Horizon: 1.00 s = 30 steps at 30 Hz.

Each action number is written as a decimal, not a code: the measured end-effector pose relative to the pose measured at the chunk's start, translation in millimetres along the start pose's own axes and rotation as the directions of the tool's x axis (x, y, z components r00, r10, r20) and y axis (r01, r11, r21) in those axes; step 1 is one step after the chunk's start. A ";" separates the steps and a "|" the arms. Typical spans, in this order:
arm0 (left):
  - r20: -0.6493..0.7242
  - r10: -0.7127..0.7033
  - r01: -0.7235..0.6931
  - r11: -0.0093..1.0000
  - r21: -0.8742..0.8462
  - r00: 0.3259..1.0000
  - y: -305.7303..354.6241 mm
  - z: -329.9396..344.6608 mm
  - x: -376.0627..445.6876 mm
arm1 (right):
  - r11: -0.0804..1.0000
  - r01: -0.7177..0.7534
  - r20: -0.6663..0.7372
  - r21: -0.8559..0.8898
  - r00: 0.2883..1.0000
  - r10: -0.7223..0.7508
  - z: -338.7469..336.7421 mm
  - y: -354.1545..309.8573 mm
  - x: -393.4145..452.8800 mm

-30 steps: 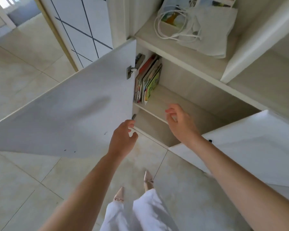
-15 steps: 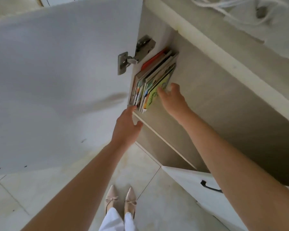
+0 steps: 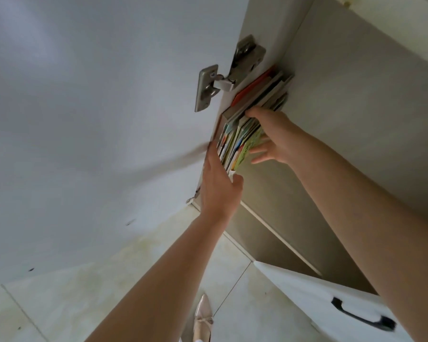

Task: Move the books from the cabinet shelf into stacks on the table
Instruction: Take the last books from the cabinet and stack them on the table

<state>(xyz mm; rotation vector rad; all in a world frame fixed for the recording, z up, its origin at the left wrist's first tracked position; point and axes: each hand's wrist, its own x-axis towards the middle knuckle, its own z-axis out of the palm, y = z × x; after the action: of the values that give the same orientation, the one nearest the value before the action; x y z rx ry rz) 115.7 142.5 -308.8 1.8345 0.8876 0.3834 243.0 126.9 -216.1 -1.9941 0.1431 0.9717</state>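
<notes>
Far left, I see the open white cabinet door (image 3: 89, 114) filling most of the view, its metal hinge (image 3: 223, 77) at the cabinet edge. Pale tiled floor (image 3: 67, 299) below, one pointed beige shoe (image 3: 203, 319) at bottom centre.

Left hand (image 3: 219, 186) reaches up along the left side of the books (image 3: 247, 134), fingers straight and flat against the outer cover at the cabinet wall, thumb out near the row's lower corner. The hand is blurred; I cannot tell if it has any real hold, and it reads as flat and uncurled.

The books stand upright as a tight row on the cabinet shelf (image 3: 279, 213), pushed against the left wall just under the hinge; a red cover shows at the back, a green-yellow one on the right.

Right hand (image 3: 272, 137) lies on the right side of the row, fingers spread, upper fingers hooked over the top edges, lower fingers straight against the green-yellow cover.

Lower right, a second white door (image 3: 307, 299) with a black handle (image 3: 361, 317).
</notes>
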 end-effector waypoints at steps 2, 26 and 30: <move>0.012 -0.007 0.007 1.000 -0.006 1.000 -1.1 2.1 5.0 | 1.000 0.009 0.022 0.011 1.000 -0.009 0.1 -1.8 -1.1; 0.010 0.004 -0.003 1.000 -0.028 1.000 -7.0 17.4 7.2 | 0.999 -0.008 -0.002 0.036 1.000 0.008 -6.7 6.7 7.6; 0.007 0.013 -0.013 1.000 -0.018 1.000 -6.8 15.4 10.6 | 1.000 -0.012 -0.009 -0.010 1.000 0.012 -3.0 -1.9 5.5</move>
<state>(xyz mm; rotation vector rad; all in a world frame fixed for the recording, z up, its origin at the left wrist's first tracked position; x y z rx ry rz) 129.7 141.5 -323.0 1.8249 0.8650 0.3921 249.4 127.2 -217.6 -2.0094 0.1559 0.9727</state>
